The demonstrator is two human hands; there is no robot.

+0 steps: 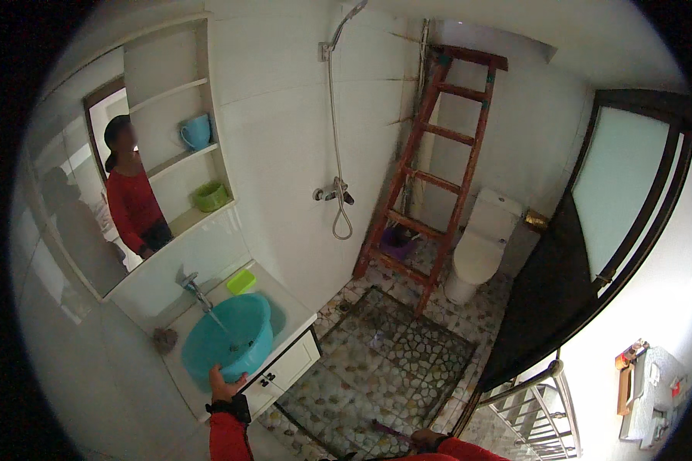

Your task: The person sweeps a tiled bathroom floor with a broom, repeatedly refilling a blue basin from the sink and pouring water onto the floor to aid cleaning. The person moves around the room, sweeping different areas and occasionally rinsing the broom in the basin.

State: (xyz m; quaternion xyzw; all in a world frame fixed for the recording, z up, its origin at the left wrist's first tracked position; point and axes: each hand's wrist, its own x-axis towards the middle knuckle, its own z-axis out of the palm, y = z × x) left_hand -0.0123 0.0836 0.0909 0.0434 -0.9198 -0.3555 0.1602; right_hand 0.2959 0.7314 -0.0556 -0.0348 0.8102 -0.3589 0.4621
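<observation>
Both forearms wear bright red long sleeves. The left hand (224, 384) is bare, with a black band wrapped around the wrist at the cuff. The right hand (425, 440) shows at the lower edge, its red sleeve bunched at the cuff.

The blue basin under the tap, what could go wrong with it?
Water runs from the tap into the blue basin, so it might overflow onto the counter. Only the left hand touches its rim, so a heavy basin could tip or slip. Spilled water might make the pebble floor slippery.
</observation>
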